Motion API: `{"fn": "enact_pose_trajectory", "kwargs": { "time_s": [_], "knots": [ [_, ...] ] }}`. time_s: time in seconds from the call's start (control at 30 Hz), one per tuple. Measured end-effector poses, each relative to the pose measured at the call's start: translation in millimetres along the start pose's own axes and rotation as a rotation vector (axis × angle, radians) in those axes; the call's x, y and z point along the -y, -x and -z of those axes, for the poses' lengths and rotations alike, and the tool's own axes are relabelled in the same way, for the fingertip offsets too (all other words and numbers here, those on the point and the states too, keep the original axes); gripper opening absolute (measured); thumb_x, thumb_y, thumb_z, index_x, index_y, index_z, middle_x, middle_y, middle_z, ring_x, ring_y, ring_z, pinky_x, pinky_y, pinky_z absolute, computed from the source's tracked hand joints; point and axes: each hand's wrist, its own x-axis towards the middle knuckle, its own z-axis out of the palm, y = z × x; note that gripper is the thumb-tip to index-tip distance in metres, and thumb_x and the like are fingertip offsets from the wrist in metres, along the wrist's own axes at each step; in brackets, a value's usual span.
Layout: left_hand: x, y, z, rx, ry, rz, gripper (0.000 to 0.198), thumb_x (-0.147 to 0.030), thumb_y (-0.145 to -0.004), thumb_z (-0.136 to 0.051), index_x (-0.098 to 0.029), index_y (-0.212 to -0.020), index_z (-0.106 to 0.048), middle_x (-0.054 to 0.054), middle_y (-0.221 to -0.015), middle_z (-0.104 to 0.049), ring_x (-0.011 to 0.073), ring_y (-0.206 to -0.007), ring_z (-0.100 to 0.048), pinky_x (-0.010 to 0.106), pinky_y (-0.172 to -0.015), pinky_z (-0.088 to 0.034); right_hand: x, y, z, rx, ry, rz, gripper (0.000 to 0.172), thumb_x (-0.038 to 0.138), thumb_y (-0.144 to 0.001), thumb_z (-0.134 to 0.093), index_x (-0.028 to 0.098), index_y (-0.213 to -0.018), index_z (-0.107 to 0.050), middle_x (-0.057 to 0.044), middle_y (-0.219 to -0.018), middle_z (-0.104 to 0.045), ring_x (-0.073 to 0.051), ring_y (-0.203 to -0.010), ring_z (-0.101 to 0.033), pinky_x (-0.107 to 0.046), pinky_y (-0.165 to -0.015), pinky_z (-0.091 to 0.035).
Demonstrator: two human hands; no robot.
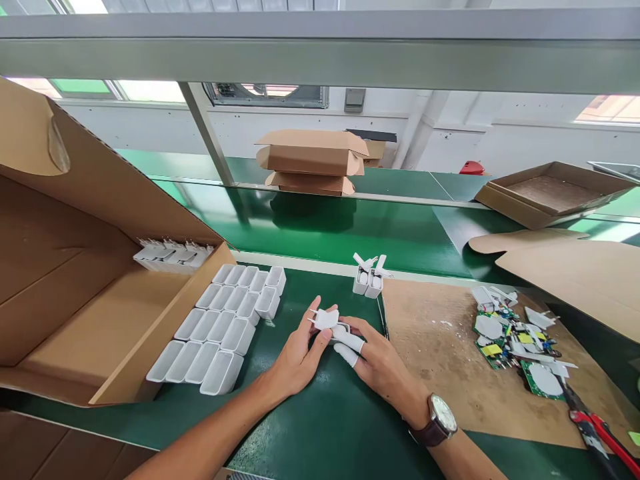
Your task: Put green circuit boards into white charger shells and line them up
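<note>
Between both hands, over the green table, is a small white plastic plug housing (326,319) with prongs sticking out to the left. My left hand (301,353) is closed on it with thumb and fingers. From the other side my right hand (373,353), with white finger cots on some fingers and a watch on the wrist, also grips it; its fingertips partly hide the piece. Left of the hands, rows of open white plastic cases (220,327) lie on the table. Beyond the hands, two white cases (369,280) stand upright with parts poking out of their tops.
A large open cardboard box (150,327) at left holds several white pronged units (173,257). On a brown board (425,373) at right lie circuit boards (517,343) and red-handled cutters (600,433). Flattened cardboard (575,267), an open carton (555,190) and stacked boxes (310,160) stand farther back.
</note>
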Motion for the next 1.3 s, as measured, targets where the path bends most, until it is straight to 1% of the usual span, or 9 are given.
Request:
{"fn": "enact_pose_trajectory", "kwargs": {
  "time_s": [0.1,0.23,0.4,0.57,0.63,0.77,0.87,1.13,1.3],
  "knots": [
    [-1,2,-1.0,-0.010,-0.002,-0.019,0.074,-0.047,-0.106,-0.045,-0.028,-0.164,-0.004,0.010,-0.166,-0.039,0.0218,-0.151,-0.042,0.047,-0.125,-0.036,0,0,0,-0.026,0.000,0.028,0.043,0.008,-0.098,-0.054,0.027,-0.137,-0.058,-0.014,-0.130,-0.064,-0.025,-0.111,-0.070,-0.041,-0.089,-0.066],
    [0,4,-1.4,-0.040,-0.056,-0.114,0.079,-0.041,-0.105,-0.050,-0.030,-0.165,0.000,0.009,-0.166,-0.037,0.0213,-0.152,-0.040,0.048,-0.127,-0.031,3,-2,5,-0.134,0.010,0.001,0.040,0.006,-0.096,-0.056,0.027,-0.128,-0.063,-0.012,-0.127,-0.065,-0.024,-0.108,-0.071,-0.037,-0.088,-0.065],
    [1,2,-3.7,-0.040,-0.091,-0.112,0.069,-0.039,-0.109,-0.040,-0.031,-0.165,0.000,0.007,-0.162,-0.045,0.0202,-0.150,-0.043,0.046,-0.122,-0.041,3,-3,4,-0.016,-0.034,-0.059,0.036,0.005,-0.094,-0.055,0.025,-0.122,-0.067,-0.012,-0.119,-0.068,-0.024,-0.097,-0.072,-0.037,-0.080,-0.066],
    [7,2,-2.8,-0.078,-0.132,-0.169,0.071,-0.036,-0.109,-0.042,-0.035,-0.164,0.002,0.005,-0.161,-0.047,0.0188,-0.147,-0.048,0.048,-0.123,-0.040,4,-2,2,-0.103,-0.036,-0.029,0.036,0.006,-0.094,-0.055,0.026,-0.123,-0.065,-0.013,-0.120,-0.067,-0.023,-0.095,-0.072,-0.036,-0.079,-0.065],
    [9,2,-1.1,-0.090,-0.169,-0.281,0.070,-0.033,-0.108,-0.046,-0.038,-0.164,-0.005,0.003,-0.163,-0.044,0.0185,-0.148,-0.046,0.045,-0.124,-0.040,5,-2,3,-0.118,-0.039,-0.039,0.037,0.005,-0.094,-0.054,0.026,-0.123,-0.065,-0.013,-0.120,-0.067,-0.023,-0.097,-0.072,-0.037,-0.080,-0.065],
    [10,1,0.6,-0.109,-0.316,-0.459,0.052,-0.028,-0.106,-0.050,-0.035,-0.156,-0.041,0.003,-0.161,-0.048,0.0213,-0.148,-0.046,0.040,-0.123,-0.042,6,-2,5,-0.005,-0.012,-0.065,0.042,0.003,-0.093,-0.050,0.026,-0.126,-0.064,-0.012,-0.118,-0.068,-0.024,-0.097,-0.071,-0.037,-0.079,-0.065],
    [10,1,-0.3,-0.142,-0.344,-0.424,0.047,-0.027,-0.107,-0.045,-0.031,-0.154,-0.046,0.005,-0.153,-0.057,0.0209,-0.142,-0.054,0.039,-0.120,-0.047,5,-1,4,-0.005,-0.031,-0.093,0.041,0.009,-0.098,-0.052,0.026,-0.134,-0.060,-0.012,-0.120,-0.069,-0.024,-0.101,-0.071,-0.039,-0.083,-0.065],
    [18,2,-3.9,-0.187,-0.227,-0.172,0.053,-0.041,-0.105,-0.048,-0.028,-0.156,-0.040,0.007,-0.148,-0.062,0.0231,-0.137,-0.060,0.046,-0.121,-0.044,4,-3,4,0.002,-0.070,-0.115,0.036,0.020,-0.103,-0.055,0.027,-0.138,-0.055,-0.010,-0.118,-0.069,-0.024,-0.101,-0.071,-0.040,-0.086,-0.065],
    [19,0,-5.8,-0.186,-0.203,-0.154,0.054,-0.042,-0.103,-0.052,-0.025,-0.154,-0.043,0.009,-0.147,-0.063,0.0235,-0.134,-0.062,0.045,-0.117,-0.048,5,-3,4,0.044,-0.010,-0.124,0.038,0.016,-0.102,-0.052,0.026,-0.139,-0.055,-0.012,-0.125,-0.068,-0.026,-0.108,-0.071,-0.044,-0.091,-0.064]
  ]
}}
